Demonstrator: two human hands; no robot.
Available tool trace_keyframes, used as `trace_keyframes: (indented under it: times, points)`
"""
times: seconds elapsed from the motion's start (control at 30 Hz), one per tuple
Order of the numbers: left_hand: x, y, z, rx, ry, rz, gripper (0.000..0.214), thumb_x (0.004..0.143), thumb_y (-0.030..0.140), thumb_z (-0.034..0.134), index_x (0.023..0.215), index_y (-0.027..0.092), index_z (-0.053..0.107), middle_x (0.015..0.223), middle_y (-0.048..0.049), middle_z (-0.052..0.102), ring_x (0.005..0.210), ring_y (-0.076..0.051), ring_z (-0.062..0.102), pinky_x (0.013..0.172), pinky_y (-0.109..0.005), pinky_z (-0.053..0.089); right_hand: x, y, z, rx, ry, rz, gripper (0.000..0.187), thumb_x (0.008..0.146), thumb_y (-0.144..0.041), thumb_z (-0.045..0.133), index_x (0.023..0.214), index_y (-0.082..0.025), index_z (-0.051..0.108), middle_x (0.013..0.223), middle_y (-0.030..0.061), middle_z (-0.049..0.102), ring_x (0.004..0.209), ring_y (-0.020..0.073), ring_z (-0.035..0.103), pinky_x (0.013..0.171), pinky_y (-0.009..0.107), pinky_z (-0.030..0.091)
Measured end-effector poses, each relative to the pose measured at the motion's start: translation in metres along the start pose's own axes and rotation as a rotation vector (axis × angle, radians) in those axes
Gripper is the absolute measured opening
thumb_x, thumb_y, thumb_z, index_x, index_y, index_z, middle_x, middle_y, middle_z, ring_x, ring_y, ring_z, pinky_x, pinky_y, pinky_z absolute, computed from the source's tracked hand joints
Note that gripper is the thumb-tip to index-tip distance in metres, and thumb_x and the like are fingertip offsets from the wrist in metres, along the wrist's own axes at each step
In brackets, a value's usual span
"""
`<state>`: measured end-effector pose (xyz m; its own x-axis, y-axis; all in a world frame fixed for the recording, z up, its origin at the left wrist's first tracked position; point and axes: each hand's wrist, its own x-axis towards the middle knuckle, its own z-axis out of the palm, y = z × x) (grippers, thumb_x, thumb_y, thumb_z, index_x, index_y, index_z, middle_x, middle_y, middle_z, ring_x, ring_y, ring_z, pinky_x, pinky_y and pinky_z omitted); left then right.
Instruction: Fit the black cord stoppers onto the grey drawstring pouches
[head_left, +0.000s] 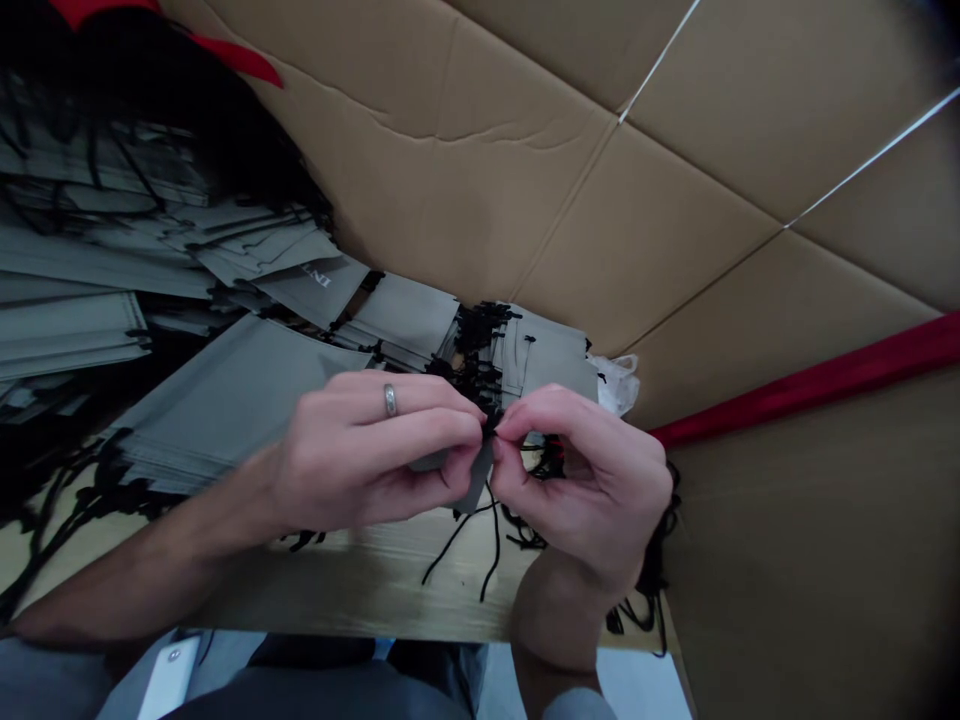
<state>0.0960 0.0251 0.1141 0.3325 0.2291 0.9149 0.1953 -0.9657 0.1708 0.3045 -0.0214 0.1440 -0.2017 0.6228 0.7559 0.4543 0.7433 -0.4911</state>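
Over the middle of the table, my left hand (382, 450), with a ring on one finger, pinches a small flat grey piece (474, 490) that looks like a paper bag. Most of it is hidden behind my fingers. My right hand (581, 480) meets it fingertip to fingertip, thumb and forefinger closed on a black cord (492, 424) at the piece's upper edge. Two loose cord ends (491, 550) hang below. Whether the cord is knotted cannot be made out. Just behind my hands lies a stack of grey bags (551, 350) with black cords.
More grey bags (225, 390) lie stacked at the left, some heaped high with black cords. Cardboard (480, 180) walls the back and right side, with a red strip (810, 380) across it. Loose black cords (656, 560) lie at right. Clear plastic (619, 382) sits behind.
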Motion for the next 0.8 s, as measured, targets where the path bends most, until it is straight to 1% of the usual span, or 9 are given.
trace_keyframes:
  times: [0.23, 0.3, 0.37, 0.43, 0.5, 0.53, 0.6, 0.67, 0.8]
  points:
    - [0.004, 0.0, -0.002, -0.231, 0.004, -0.229, 0.017, 0.088, 0.016, 0.084, 0.096, 0.025, 0.073, 0.089, 0.0023, 0.085, 0.079, -0.014, 0.083, 0.072, -0.022, 0.066, -0.001, 0.003, 0.004, 0.133, 0.031, -0.011, 0.024, 0.083, 0.002, 0.074, 0.09, -0.02, 0.074, 0.082, -0.0016, 0.073, 0.075, 0.0153, 0.072, 0.066, 0.031, 0.059]
    - [0.005, -0.002, -0.002, -0.31, 0.003, -0.266, 0.017, 0.086, 0.014, 0.083, 0.094, 0.025, 0.074, 0.088, 0.0034, 0.085, 0.078, -0.014, 0.083, 0.069, -0.022, 0.065, -0.001, 0.003, 0.005, 0.155, 0.036, 0.01, 0.024, 0.081, 0.002, 0.075, 0.089, -0.021, 0.075, 0.082, -0.0023, 0.073, 0.075, 0.0154, 0.072, 0.067, 0.031, 0.059]
    - [0.008, -0.004, -0.003, -0.357, -0.011, -0.302, 0.017, 0.086, 0.013, 0.084, 0.094, 0.024, 0.075, 0.089, 0.0035, 0.085, 0.078, -0.013, 0.082, 0.071, -0.021, 0.064, -0.001, 0.004, 0.005, 0.16, 0.056, 0.038, 0.025, 0.081, 0.002, 0.075, 0.089, -0.021, 0.075, 0.083, -0.0028, 0.074, 0.075, 0.0155, 0.072, 0.068, 0.032, 0.058]
    - [0.01, -0.007, -0.006, -0.367, -0.08, -0.359, 0.022, 0.086, 0.021, 0.092, 0.103, 0.023, 0.078, 0.097, 0.0015, 0.086, 0.085, -0.013, 0.082, 0.079, -0.021, 0.066, 0.0, 0.005, 0.005, 0.144, 0.092, 0.057, 0.025, 0.082, 0.002, 0.075, 0.091, -0.022, 0.076, 0.085, -0.0029, 0.075, 0.077, 0.0156, 0.072, 0.069, 0.032, 0.058]
    - [0.011, -0.011, -0.008, -0.362, -0.203, -0.414, 0.028, 0.09, 0.031, 0.093, 0.112, 0.021, 0.08, 0.103, -0.0004, 0.087, 0.089, -0.014, 0.082, 0.081, -0.02, 0.065, 0.0, 0.006, 0.005, 0.125, 0.119, 0.058, 0.026, 0.082, 0.002, 0.075, 0.092, -0.023, 0.076, 0.086, -0.003, 0.076, 0.079, 0.0157, 0.072, 0.07, 0.033, 0.058]
    - [0.011, -0.012, -0.009, -0.367, -0.267, -0.43, 0.025, 0.094, 0.033, 0.091, 0.114, 0.021, 0.081, 0.101, 0.0001, 0.087, 0.085, -0.013, 0.081, 0.076, -0.019, 0.063, 0.001, 0.007, 0.004, 0.12, 0.13, 0.054, 0.026, 0.083, 0.001, 0.075, 0.092, -0.023, 0.077, 0.086, -0.003, 0.075, 0.08, 0.0158, 0.072, 0.071, 0.033, 0.057]
    - [0.009, -0.014, -0.008, -0.391, -0.349, -0.454, 0.011, 0.102, 0.029, 0.081, 0.11, 0.023, 0.083, 0.09, 0.0032, 0.085, 0.072, -0.009, 0.075, 0.065, -0.017, 0.057, 0.001, 0.008, 0.003, 0.125, 0.135, 0.053, 0.025, 0.085, 0.001, 0.075, 0.093, -0.023, 0.077, 0.087, -0.0028, 0.075, 0.082, 0.0162, 0.072, 0.072, 0.033, 0.057]
    - [0.008, -0.014, -0.006, -0.419, -0.357, -0.47, 0.007, 0.104, 0.025, 0.077, 0.105, 0.024, 0.084, 0.081, 0.0054, 0.081, 0.064, -0.007, 0.068, 0.059, -0.016, 0.052, 0.0, 0.009, 0.002, 0.138, 0.121, 0.077, 0.024, 0.087, -0.001, 0.076, 0.096, -0.023, 0.078, 0.09, -0.0023, 0.076, 0.086, 0.0164, 0.072, 0.074, 0.033, 0.058]
    - [0.006, -0.012, -0.001, -0.395, -0.317, -0.495, 0.006, 0.101, 0.024, 0.077, 0.099, 0.02, 0.082, 0.081, 0.0028, 0.08, 0.064, -0.008, 0.065, 0.058, -0.018, 0.049, -0.003, 0.01, 0.0, 0.208, 0.054, 0.182, 0.03, 0.089, -0.007, 0.083, 0.113, -0.025, 0.079, 0.1, -0.0016, 0.077, 0.089, 0.0157, 0.073, 0.078, 0.031, 0.062]
